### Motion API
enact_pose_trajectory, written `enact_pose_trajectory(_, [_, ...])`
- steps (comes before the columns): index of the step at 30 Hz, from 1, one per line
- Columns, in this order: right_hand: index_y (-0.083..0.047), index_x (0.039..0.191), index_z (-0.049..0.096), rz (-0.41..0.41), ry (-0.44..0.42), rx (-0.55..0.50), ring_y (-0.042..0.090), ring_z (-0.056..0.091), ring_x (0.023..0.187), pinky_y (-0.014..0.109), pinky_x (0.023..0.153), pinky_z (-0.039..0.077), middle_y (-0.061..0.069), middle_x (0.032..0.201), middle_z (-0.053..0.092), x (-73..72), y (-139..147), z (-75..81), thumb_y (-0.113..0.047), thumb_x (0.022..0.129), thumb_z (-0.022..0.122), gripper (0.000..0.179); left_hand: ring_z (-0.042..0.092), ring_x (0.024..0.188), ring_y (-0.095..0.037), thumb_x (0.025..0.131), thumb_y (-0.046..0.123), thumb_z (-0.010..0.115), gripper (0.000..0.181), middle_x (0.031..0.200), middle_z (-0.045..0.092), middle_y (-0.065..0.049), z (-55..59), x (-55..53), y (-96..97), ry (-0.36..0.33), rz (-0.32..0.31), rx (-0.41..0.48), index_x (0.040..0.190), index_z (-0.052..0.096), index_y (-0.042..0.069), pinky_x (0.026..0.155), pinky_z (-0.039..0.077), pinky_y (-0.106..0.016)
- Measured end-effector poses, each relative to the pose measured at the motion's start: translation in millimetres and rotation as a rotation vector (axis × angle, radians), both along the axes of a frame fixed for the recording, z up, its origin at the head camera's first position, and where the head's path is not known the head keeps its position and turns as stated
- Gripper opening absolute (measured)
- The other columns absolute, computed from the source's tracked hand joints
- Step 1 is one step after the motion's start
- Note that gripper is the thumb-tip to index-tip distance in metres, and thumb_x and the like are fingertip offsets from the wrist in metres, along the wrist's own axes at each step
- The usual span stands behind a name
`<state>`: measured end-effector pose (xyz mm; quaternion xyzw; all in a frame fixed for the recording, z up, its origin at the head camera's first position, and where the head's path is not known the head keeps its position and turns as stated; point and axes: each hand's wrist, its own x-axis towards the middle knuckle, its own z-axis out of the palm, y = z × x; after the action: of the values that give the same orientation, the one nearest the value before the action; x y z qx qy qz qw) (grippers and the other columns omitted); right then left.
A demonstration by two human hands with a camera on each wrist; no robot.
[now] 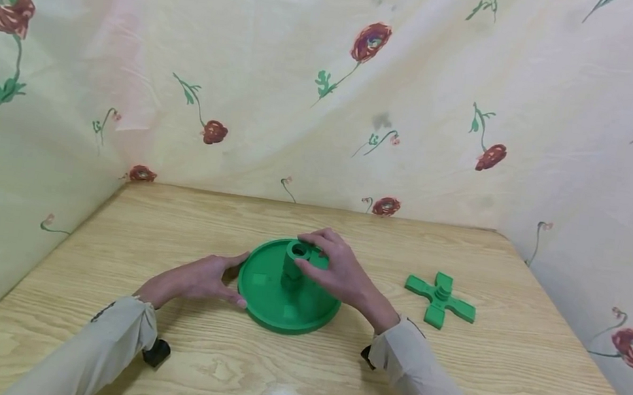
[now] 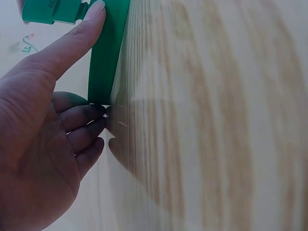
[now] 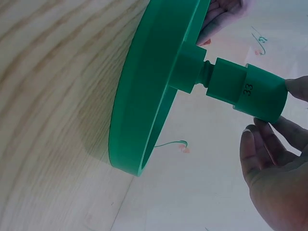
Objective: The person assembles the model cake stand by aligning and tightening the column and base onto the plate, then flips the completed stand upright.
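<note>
A round green dish (image 1: 259, 299) with a raised rim lies on the table, a stepped post rising from its middle. My left hand (image 1: 199, 280) holds the dish's left rim between spread thumb and fingers; in the left wrist view the thumb (image 2: 72, 48) lies against the rim. At the post's top my right hand (image 1: 342, 276) pinches a hollow green cylinder (image 3: 264, 91) marked 33, thumb on one side and fingertips on the other. Between the cylinder and the dish's square hub (image 3: 187, 67) a short length of thread (image 3: 207, 73) shows.
A green cross-shaped piece (image 1: 442, 298) with a threaded stub lies to the right of the dish. The wooden table (image 1: 235, 378) meets floral cloth (image 1: 282, 88) at its back and sides. Black wrist devices (image 1: 157, 353) show below the sleeves.
</note>
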<state>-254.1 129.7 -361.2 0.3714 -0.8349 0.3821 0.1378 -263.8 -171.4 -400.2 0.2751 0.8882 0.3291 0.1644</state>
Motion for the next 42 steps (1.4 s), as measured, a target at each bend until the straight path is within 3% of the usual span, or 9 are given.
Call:
enact_pose_trajectory(12, [0.003,0.128,0.069,-0.039,-0.019,0.011,0.027,0.061,0.109,0.045,0.085,0.056,0.012,0.119,0.065,-4.2,-4.7,-1.4,-0.013,0.097,0.075,0.035,0.03,0.149,-0.041,0.087,0.042,0.085,0.109,0.162,0.032,-0.027,-0.2,0.2,0.4,0.002,-0.001,-0.006,0.16,0.021,-0.009,0.117,0.033,-0.056])
enact_pose_trajectory(19, [0.0,0.123,0.07,-0.109,-0.025,0.029,0.026,0.062,0.102,0.043,0.086,0.056,0.01,0.114,0.066,-3.9,-7.5,-0.1,-0.022,0.094,0.079,0.037,0.031,0.149,-0.041,0.087,0.041,0.085,0.109,0.162,0.032,-0.027,-0.9,0.3,0.2,-0.006,0.001,0.001,0.16,0.021,-0.009,0.117,0.033,-0.056])
enact_pose_trajectory(27, [0.003,0.133,0.065,-0.055,-0.064,0.024,0.028,0.061,0.106,0.051,0.083,0.057,0.014,0.12,0.065,-3.3,-6.9,-1.9,-0.016,0.098,0.073,0.04,0.03,0.15,-0.041,0.087,0.041,0.084,0.109,0.162,0.031,-0.027,-0.9,1.0,0.6,-0.013,0.001,-0.001,0.16,0.021,-0.009,0.117,0.032,-0.056])
enact_pose_trajectory(34, [0.001,0.132,0.066,-0.122,-0.07,0.024,0.026,0.061,0.104,0.045,0.085,0.056,0.012,0.116,0.067,-3.4,-9.8,-3.2,-0.025,0.096,0.076,0.045,0.029,0.15,-0.041,0.087,0.041,0.085,0.109,0.162,0.031,-0.027,-0.3,1.1,0.6,-0.014,0.002,0.001,0.16,0.021,-0.009,0.117,0.031,-0.056])
enact_pose_trajectory(37, [0.002,0.138,0.063,-0.108,-0.089,0.028,0.029,0.061,0.112,0.048,0.087,0.056,0.016,0.126,0.065,-3.5,-10.4,-4.4,-0.023,0.099,0.072,0.047,0.029,0.15,-0.041,0.087,0.041,0.085,0.109,0.162,0.031,-0.027,-0.1,1.0,0.4,-0.016,0.005,0.003,0.16,0.021,-0.009,0.118,0.031,-0.056])
enact_pose_trajectory(42, [0.005,0.135,0.064,-0.119,-0.078,0.021,0.031,0.063,0.106,0.049,0.085,0.057,0.017,0.122,0.067,-3.3,-10.7,-5.0,-0.02,0.099,0.071,0.044,0.029,0.15,-0.041,0.086,0.041,0.085,0.11,0.162,0.032,-0.026,0.5,1.0,0.8,-0.016,0.007,0.002,0.16,0.021,-0.008,0.117,0.032,-0.056])
